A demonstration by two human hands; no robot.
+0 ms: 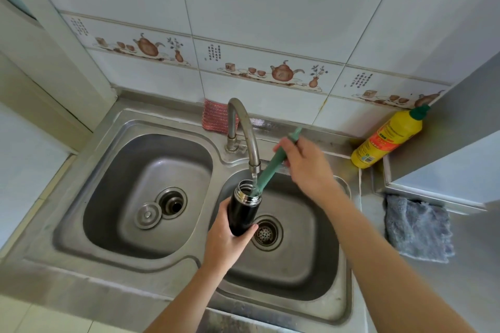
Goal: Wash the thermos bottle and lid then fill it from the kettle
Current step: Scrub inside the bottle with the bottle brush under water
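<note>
At frame centre, our left hand (pixel 226 240) grips the thermos bottle (pixel 244 208) while our right hand (pixel 303 163) clasps the brush (pixel 270 165); we advise keeping its mouth under the faucet (pixel 247 138) stream.

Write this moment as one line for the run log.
step: brushing | left hand: holds thermos bottle under faucet | right hand: grips green brush in bottle mouth

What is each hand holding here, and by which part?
The left hand grips the black thermos bottle by its lower body. The right hand holds the green bottle brush by its handle, brush end in the bottle's mouth.
</note>
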